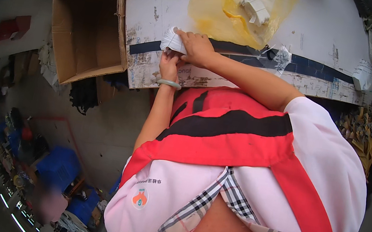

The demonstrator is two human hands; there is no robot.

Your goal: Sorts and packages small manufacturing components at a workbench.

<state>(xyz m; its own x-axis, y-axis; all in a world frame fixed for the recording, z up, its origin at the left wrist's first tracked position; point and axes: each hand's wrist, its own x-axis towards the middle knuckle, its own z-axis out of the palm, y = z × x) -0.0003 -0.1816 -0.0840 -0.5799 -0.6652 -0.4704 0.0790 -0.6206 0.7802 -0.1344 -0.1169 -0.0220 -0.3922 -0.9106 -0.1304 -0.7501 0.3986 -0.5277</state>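
Closest to the lens we see our own torso: pink apron (241, 194) with red and black bands, checked collar below it. Going left to right from there: blurred blue crates (56, 168) low at far left on the floor, well apart from us. Open cardboard box (85, 25) stands upper left, its side touching the left edge of the bench (317, 35). Bench top is a worn white board with a dark tape strip (312, 67) running along its near edge. Our left hand (170, 64), with a pale green bangle (169, 83) on the wrist, pinches the lower edge of a small white folded piece (171, 40) at the bench's front left edge. Our right hand (197, 49) sits just beside, fingers closed over the same white piece from the right, so both hands grip it. Behind the hands, a crumpled yellow plastic bag (228, 10) lies on the bench with small white blocks (255, 9) on it. Farther right, a crumpled clear scrap (281, 58) on the tape strip, then more crumpled plastic (365, 74) at the far right edge.
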